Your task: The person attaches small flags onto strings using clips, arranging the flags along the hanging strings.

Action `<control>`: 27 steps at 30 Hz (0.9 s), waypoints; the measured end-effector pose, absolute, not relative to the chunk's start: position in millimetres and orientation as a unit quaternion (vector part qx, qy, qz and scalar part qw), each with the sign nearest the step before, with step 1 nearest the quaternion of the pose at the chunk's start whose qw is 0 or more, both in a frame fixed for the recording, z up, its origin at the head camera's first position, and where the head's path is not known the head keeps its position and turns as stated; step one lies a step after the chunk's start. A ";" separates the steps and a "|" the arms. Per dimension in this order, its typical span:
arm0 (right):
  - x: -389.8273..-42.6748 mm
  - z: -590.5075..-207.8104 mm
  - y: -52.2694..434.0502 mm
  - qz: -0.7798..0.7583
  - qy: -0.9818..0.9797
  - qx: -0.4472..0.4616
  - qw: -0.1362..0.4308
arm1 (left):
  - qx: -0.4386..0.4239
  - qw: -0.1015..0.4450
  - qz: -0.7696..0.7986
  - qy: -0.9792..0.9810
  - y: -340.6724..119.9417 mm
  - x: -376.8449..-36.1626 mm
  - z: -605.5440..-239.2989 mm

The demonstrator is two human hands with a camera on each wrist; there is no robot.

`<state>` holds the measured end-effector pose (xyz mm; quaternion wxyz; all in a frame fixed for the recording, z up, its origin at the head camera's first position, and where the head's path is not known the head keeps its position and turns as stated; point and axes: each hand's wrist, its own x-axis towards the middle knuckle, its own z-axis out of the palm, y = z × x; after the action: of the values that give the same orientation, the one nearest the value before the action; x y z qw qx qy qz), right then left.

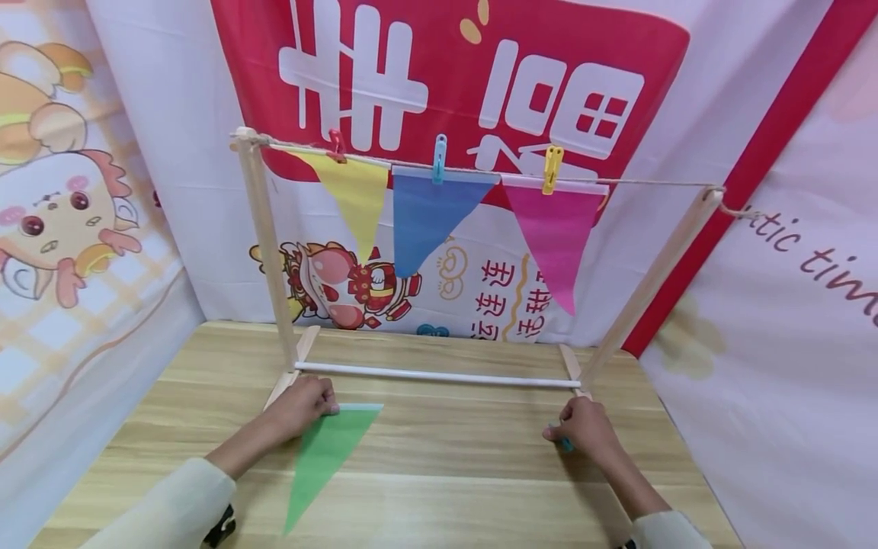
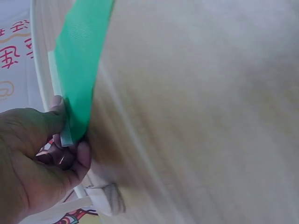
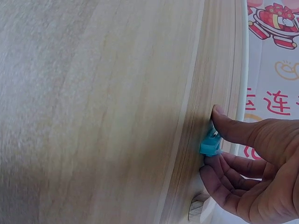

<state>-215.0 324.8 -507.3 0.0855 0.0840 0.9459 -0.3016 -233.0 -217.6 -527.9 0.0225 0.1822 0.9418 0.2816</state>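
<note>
My left hand (image 1: 305, 406) pinches the white-edged top corner of a green triangular pennant (image 1: 332, 450), whose point hangs toward the table's near edge. In the left wrist view, thumb and fingers close on the pennant's pale strip (image 2: 57, 84). On the other side, my right hand (image 1: 588, 428) holds a small teal clothespin (image 3: 211, 143) between thumb and fingers, low over the table. Above and behind the hands, a twine (image 1: 652, 182) carries a yellow pennant (image 1: 357, 194), a blue pennant (image 1: 432, 217) and a pink pennant (image 1: 557, 229), each held by a clothespin.
The twine runs between two wooden posts (image 1: 264, 244) with flat feet on the wood-grain table (image 1: 439, 488). A white rod (image 1: 439, 374) joins the posts low down, just beyond both hands. Printed cloth (image 1: 171, 69) hangs behind and at both sides.
</note>
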 end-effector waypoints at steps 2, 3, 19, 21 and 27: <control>-215.4 -506.8 323.6 -0.300 0.946 0.085 0.087 | 0.183 0.024 0.277 0.943 -216.8 -235.0 -524.5; -215.5 -506.6 323.1 -0.299 0.946 0.086 0.088 | 0.183 0.025 0.276 0.943 -216.6 -236.1 -523.2; -216.3 -507.6 323.0 -0.282 0.952 0.081 0.085 | 0.158 0.039 0.329 0.930 -202.4 -241.7 -507.0; -216.7 -506.4 322.4 -0.278 0.954 0.077 0.086 | 0.154 0.035 0.337 0.928 -201.2 -242.6 -504.6; -217.2 -505.0 322.3 -0.266 0.956 0.075 0.102 | 0.151 0.009 0.345 0.926 -197.1 -245.9 -497.5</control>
<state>-217.2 322.3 -505.0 0.1017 0.0753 0.9555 -0.2664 -245.9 -197.1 -497.5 0.0094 0.1510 0.9262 0.3453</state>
